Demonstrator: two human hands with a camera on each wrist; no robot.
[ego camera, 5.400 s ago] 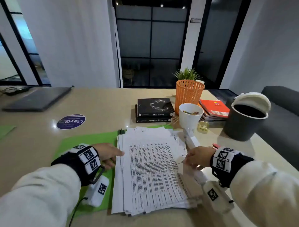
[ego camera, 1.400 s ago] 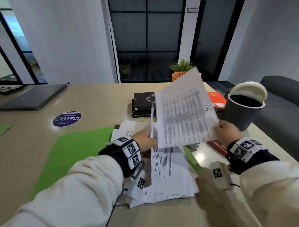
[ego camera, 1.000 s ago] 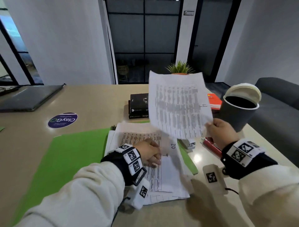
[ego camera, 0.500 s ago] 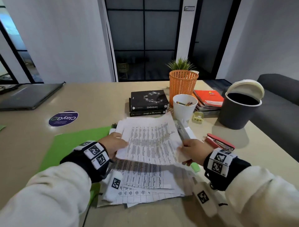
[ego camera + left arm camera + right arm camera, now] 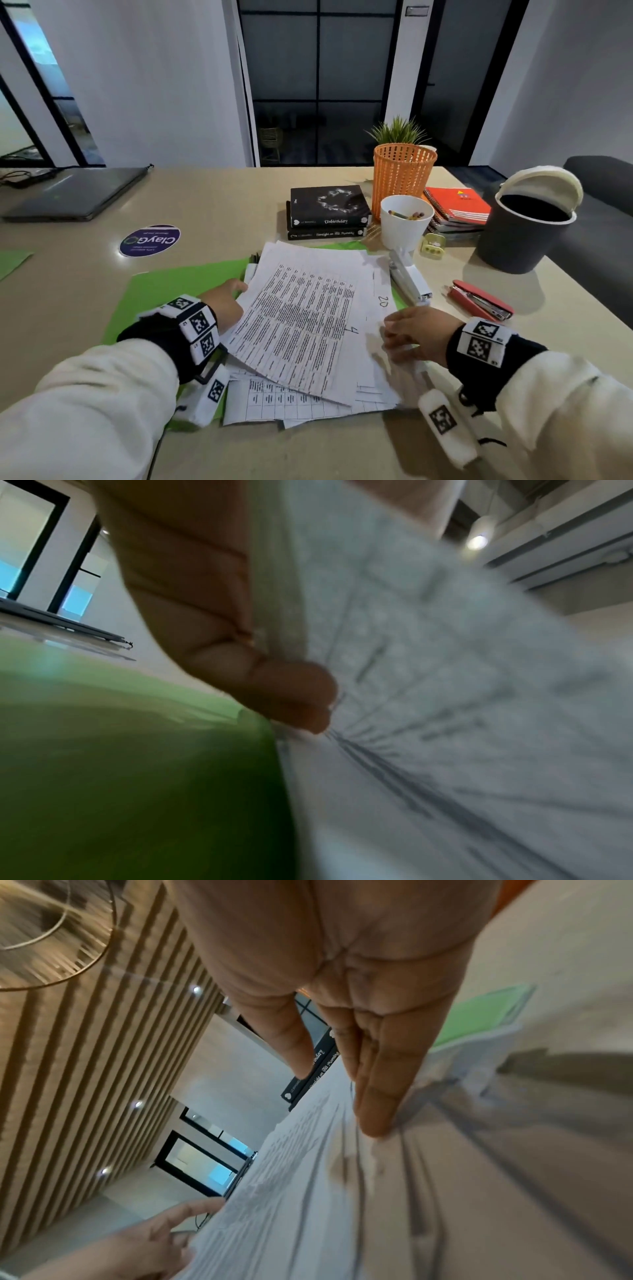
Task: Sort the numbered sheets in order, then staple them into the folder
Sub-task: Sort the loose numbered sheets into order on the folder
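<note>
A loose pile of printed sheets [image 5: 308, 407] lies on the open green folder [image 5: 164, 291]. On top, skewed, is a sheet marked 4 [image 5: 301, 325]; a sheet marked 20 [image 5: 382, 301] shows under its right side. My left hand [image 5: 236, 291] pinches the top sheet's left edge, and the left wrist view shows its curled fingers [image 5: 291, 696] against the paper beside the green folder [image 5: 120, 750]. My right hand [image 5: 394, 334] lies flat on the pile's right edge; the right wrist view shows its straight fingertips [image 5: 377, 1123] pressing the paper.
Right of the pile lie a white stapler [image 5: 409, 281] and a red stapler [image 5: 479, 301]. Behind are a white cup [image 5: 406, 222], an orange basket [image 5: 402, 174], black books [image 5: 329, 212], red notebooks [image 5: 457, 207] and a dark bin [image 5: 524, 233]. A laptop [image 5: 75, 192] is far left.
A second ago my right hand held the sheet marked 4 up in the air. It now lies on the pile; the right hand has let go and rests flat.
</note>
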